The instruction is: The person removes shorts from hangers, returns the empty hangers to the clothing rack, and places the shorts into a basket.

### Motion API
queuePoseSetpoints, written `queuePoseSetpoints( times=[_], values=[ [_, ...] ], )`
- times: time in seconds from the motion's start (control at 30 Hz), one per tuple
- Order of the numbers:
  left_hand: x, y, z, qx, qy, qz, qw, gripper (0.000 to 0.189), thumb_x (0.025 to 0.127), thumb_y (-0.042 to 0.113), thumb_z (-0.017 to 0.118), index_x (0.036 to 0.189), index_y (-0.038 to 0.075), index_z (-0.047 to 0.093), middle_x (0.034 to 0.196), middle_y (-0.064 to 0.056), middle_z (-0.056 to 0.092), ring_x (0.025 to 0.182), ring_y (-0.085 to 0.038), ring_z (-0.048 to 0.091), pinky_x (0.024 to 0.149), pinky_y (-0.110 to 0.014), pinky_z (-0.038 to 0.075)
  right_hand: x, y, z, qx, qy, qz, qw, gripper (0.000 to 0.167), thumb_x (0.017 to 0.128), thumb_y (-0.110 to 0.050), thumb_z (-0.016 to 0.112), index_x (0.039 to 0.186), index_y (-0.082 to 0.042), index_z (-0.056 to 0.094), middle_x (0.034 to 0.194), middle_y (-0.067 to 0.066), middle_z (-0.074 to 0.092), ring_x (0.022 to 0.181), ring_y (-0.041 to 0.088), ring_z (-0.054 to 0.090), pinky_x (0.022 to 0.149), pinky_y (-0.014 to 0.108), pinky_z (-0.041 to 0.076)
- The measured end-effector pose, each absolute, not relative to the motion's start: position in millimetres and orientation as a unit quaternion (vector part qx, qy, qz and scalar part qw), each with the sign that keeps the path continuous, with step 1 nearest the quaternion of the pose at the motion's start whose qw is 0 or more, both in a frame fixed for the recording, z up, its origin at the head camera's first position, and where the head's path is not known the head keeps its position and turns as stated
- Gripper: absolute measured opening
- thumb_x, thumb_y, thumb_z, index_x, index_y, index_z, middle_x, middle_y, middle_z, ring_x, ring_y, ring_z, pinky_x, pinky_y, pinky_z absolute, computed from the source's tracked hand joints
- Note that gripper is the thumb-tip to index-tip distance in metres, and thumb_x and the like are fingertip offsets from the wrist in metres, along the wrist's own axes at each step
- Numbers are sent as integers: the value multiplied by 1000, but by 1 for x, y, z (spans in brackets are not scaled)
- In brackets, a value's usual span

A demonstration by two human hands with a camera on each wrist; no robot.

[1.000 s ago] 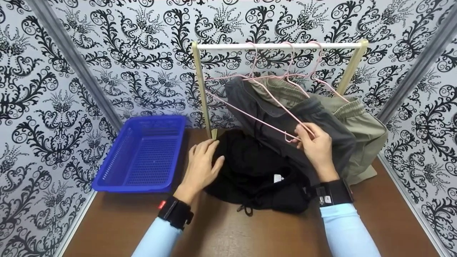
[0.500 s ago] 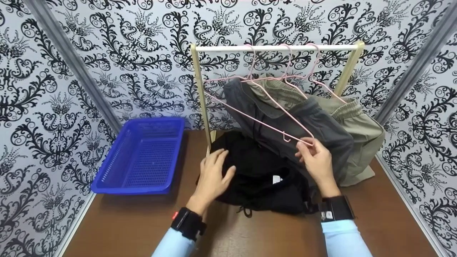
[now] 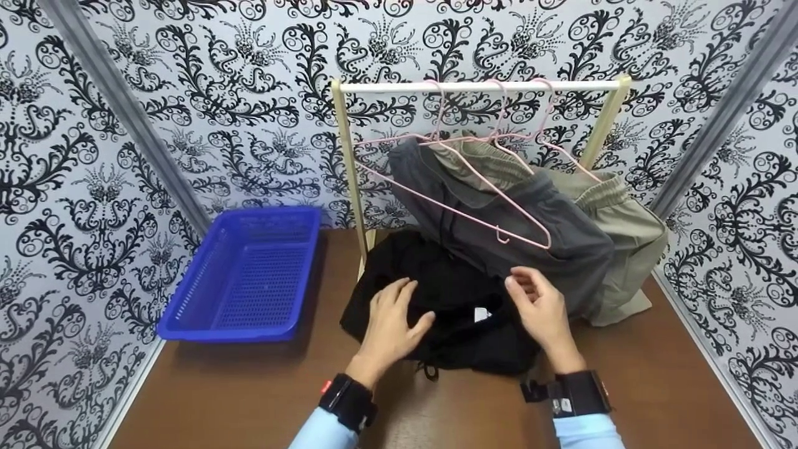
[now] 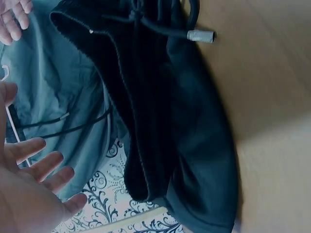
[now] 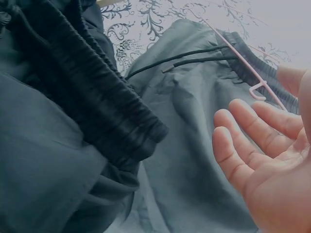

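Black drawstring pants (image 3: 436,280) lie bunched on the table, a white label showing inside the waistband. Over their left part hovers my left hand (image 3: 396,324), fingers loosely spread and holding nothing; the left wrist view also shows this hand (image 4: 39,179) apart from the waistband (image 4: 121,92). My right hand (image 3: 545,312) is at the right of the black pants, below the front pink hanger (image 3: 492,218), its relaxed fingers (image 5: 243,116) around nothing. That hanger hangs from the rack in front of dark grey drawstring pants (image 3: 561,231).
A rack with a white rod (image 3: 386,87) and wooden posts stands at the back. Khaki pants (image 3: 636,218) hang behind the grey ones at the right. On the left sits a blue basket (image 3: 227,337). Patterned walls (image 3: 249,125) enclose the brown table (image 3: 249,399).
My right hand has let go of the front hanger's lower corner and dropped toward the black pants. My left hand has moved right, over the black pants.
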State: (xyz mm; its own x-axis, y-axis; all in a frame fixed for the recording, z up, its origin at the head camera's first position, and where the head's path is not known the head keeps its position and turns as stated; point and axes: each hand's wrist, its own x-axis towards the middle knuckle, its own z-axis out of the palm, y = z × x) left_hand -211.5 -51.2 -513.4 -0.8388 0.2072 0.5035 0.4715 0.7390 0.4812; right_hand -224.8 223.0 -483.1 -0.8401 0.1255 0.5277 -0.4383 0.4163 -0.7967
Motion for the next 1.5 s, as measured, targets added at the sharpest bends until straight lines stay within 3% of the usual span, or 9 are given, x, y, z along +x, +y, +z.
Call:
queuePoseSetpoints(
  times=[0.2,0.43,0.67,0.93,1.27,1.5],
  values=[
    [-211,-44,-521,-195,-915,-297,192,72,89,46,72,144,2,55,147,-20,51,137,-38,47,115,-60,32,-217,217,-495,128,-800,513,286,19,94,0,71,113,2,73,102,15,74,87,0,64,74,8,48],
    [-209,-37,-529,-181,-929,-283,152,85,85,57,72,150,7,51,154,-19,46,145,-38,39,118,-60,29,-213,214,-505,158,-799,478,328,21,91,4,72,112,-1,75,107,12,73,92,18,67,81,10,49],
    [-209,-27,-538,-177,-942,-248,141,96,79,66,74,152,8,48,157,-23,41,148,-47,34,116,-67,28,-207,209,-512,170,-799,459,350,22,90,4,73,111,0,75,111,12,73,97,21,65,87,11,44],
    [-211,-14,-546,-171,-959,-183,136,107,74,73,76,155,11,46,160,-24,37,150,-48,30,117,-69,26,-201,205,-519,184,-792,453,367,23,87,6,74,110,2,75,112,14,73,104,31,65,98,11,40],
    [-220,-3,-556,-156,-974,-129,103,114,71,78,76,160,17,39,165,-24,29,151,-54,21,117,-73,21,-197,201,-527,200,-783,449,382,28,84,11,74,108,-3,77,112,13,74,104,33,66,99,13,41],
    [-235,-10,-571,-154,-980,-88,87,119,70,79,76,164,21,30,166,-22,28,152,-51,21,116,-73,22,-197,197,-531,194,-786,446,382,25,85,7,75,106,-4,79,112,11,75,103,31,66,98,13,42]
  ],
)
